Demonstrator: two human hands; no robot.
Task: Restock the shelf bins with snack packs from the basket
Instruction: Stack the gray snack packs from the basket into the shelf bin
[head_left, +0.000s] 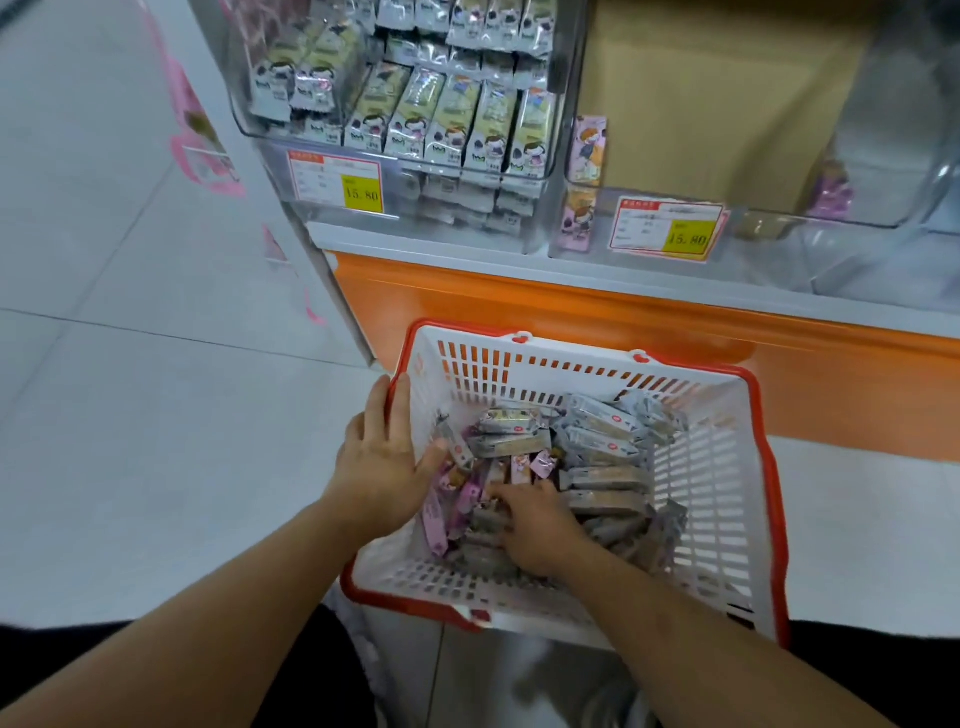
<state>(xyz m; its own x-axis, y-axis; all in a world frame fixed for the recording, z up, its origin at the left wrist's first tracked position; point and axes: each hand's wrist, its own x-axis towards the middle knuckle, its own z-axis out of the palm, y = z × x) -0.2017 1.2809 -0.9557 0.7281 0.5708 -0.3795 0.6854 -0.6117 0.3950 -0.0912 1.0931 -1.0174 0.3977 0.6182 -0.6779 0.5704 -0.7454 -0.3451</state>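
A white basket with a red rim (717, 467) sits on the floor in front of the shelf, holding several grey and pink snack packs (602, 447). My left hand (384, 457) rests on the basket's left rim, fingers straight, thumb inside by the packs. My right hand (535, 525) is down inside the basket, fingers curled into the pile of pink packs (457, 499); what it holds is hidden. Above, the left clear shelf bin (395, 150) is full of upright packs. The right clear bin (753, 218) holds only a few pink packs at its edges.
Yellow price tags (363, 193) hang on the bin fronts. An orange shelf base (571, 312) runs behind the basket. A cardboard box (711, 98) stands behind the right bin. Pale floor tiles (130, 364) spread to the left.
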